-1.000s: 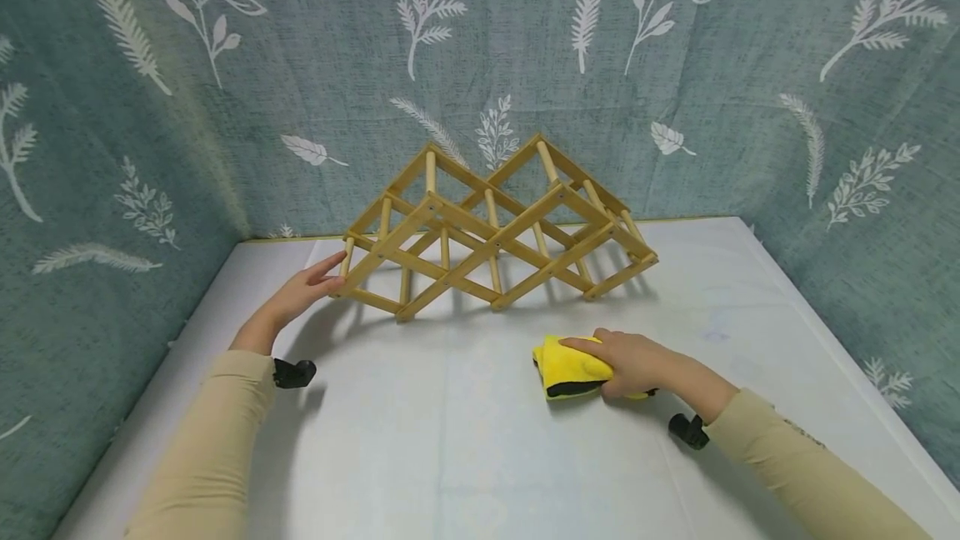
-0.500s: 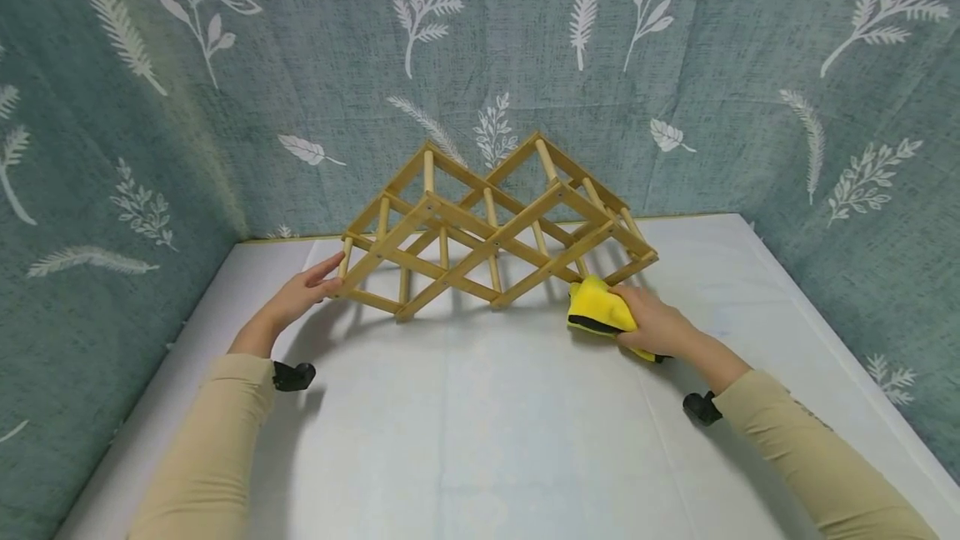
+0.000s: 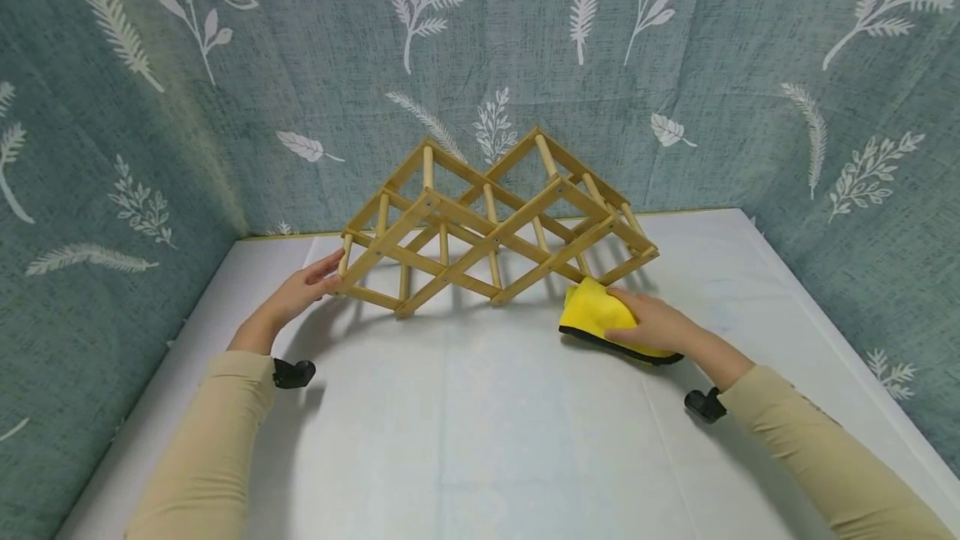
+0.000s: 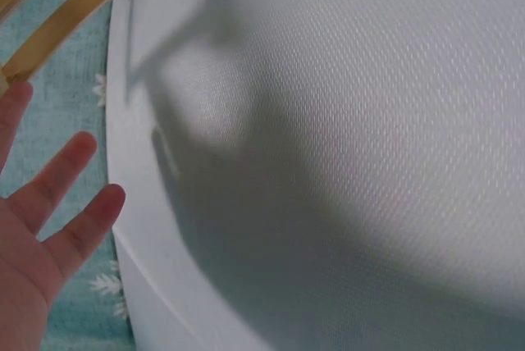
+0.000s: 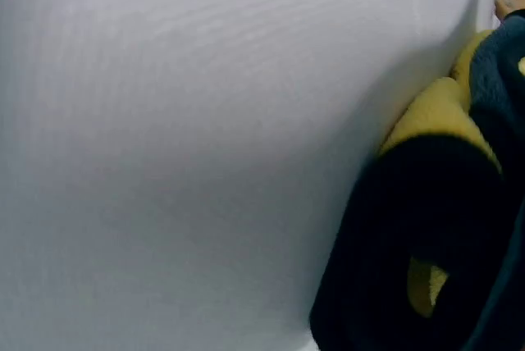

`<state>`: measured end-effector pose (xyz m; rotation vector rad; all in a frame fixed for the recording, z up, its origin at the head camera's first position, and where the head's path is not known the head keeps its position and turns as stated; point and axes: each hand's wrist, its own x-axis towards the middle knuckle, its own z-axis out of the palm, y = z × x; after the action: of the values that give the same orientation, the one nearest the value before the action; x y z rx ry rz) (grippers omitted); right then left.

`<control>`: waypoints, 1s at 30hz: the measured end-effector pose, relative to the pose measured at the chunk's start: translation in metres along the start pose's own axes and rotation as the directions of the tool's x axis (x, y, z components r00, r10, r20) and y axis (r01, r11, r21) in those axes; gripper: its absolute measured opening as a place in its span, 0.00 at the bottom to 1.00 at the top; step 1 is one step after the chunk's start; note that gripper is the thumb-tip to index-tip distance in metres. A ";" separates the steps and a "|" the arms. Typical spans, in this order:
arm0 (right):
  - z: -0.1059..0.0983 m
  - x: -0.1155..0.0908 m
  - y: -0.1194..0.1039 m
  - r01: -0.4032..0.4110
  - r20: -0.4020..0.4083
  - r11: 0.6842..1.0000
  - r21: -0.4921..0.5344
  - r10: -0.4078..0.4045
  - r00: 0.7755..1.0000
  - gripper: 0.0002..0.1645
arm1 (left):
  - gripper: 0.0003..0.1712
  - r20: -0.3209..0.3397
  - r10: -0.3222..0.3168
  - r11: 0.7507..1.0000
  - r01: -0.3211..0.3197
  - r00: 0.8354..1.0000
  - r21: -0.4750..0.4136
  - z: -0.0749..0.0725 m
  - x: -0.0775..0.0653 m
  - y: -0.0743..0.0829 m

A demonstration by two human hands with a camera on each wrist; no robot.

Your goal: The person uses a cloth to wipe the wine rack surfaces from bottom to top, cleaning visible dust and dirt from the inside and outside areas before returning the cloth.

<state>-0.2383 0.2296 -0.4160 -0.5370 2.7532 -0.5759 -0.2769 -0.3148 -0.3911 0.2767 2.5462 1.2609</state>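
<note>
Because the wooden rack (image 3: pixel 497 237) is only crossed slats and thin rods, it probably needs steadying, and your left hand (image 3: pixel 302 292) seems to do that at the rack's left end. Fingertips touch the wood there; that grip is wide, with fingers spread rather than wrapped round the frame, which likely suits bracing better than lifting. The rack stands on the bench (image 3: pixel 450 423), in front of the patterned curtain (image 3: pixel 337 65). Your right hand (image 3: pixel 656 327) holds the yellow cloth (image 3: pixel 588 311) at the rack's lower right, on the side nearer you. This grip is narrowed on the folds, thumb along the near side, perhaps so the soft material stays bunched beside the wood.

You cannot tell whether the cloth presses against the rack or merely overlaps its lower corner from your viewpoint. Most of your right fingertips are lost behind the folds. From your right wrist, the cloth's dark side (image 5: pixel 410 203) fills the lower corner, and the scrap of skin past it, probably your left hand, is too small to read. From your left wrist, just a corner of the rack shows, three fingers are visible before the edge cuts off the rest, and a broad shadow (image 4: pixel 246 195) blurs the bench.
</note>
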 end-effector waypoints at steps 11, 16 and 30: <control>0.000 0.012 0.014 -0.077 -0.064 0.981 0.175 0.089 0.994 0.45 | 0.37 0.004 -0.014 1.000 0.014 1.000 0.003 0.003 0.000 0.001; 0.002 0.013 0.016 -0.183 -0.081 0.959 0.215 0.204 0.976 0.46 | 0.37 0.011 -0.033 0.999 0.033 0.999 0.004 0.002 0.001 0.001; -0.017 -0.001 0.023 -0.207 -0.237 0.935 0.288 0.279 0.931 0.35 | 0.39 -0.004 -0.037 0.999 0.037 0.999 0.036 0.002 0.000 0.000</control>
<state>-0.2504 0.2552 -0.4105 -0.0494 2.8696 -0.9927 -0.2761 -0.3137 -0.3920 0.2344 2.5670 1.2044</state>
